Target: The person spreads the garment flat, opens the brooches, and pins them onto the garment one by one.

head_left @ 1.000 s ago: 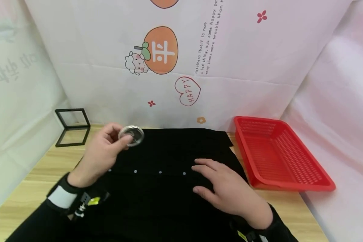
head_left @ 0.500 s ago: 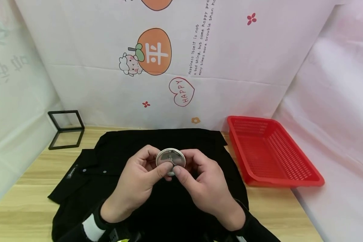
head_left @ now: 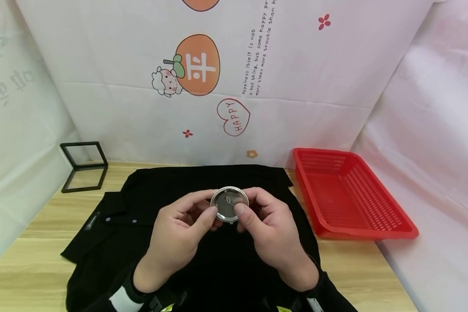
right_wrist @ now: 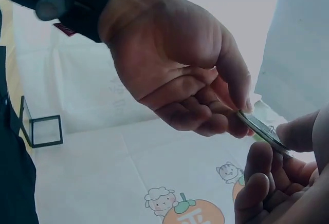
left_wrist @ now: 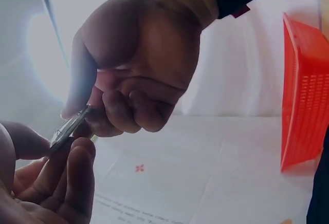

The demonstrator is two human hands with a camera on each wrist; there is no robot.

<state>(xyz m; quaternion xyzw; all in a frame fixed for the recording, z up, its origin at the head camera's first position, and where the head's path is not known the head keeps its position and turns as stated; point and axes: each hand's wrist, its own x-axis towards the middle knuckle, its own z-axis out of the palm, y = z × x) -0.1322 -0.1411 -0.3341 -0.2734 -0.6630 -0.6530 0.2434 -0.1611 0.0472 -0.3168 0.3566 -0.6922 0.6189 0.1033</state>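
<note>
My left hand (head_left: 179, 236) and right hand (head_left: 274, 234) hold a round pin-back badge (head_left: 223, 211) between them, above a black shirt (head_left: 113, 242). Its shiny metal back and wire pin face up in the head view. The left thumb and fingers pinch the left rim. On the other side, the right thumb lies over the lower right of the back, by the pin, with fingers behind. Both wrist views catch the badge (left_wrist: 64, 131) nearly edge-on between the fingertips. Its front face is hidden. The shirt lies spread on the wooden table, its collar to the left.
A red plastic basket (head_left: 347, 199) stands on the right of the table (head_left: 370, 271). At the back left is a black hinged frame (head_left: 83, 167). Printed white cloth (head_left: 296, 65) hangs behind and at both sides.
The left hand has brought the badge from the upper left to the middle, and the right hand has come in to grip it too. Lately the badge has shifted slightly right.
</note>
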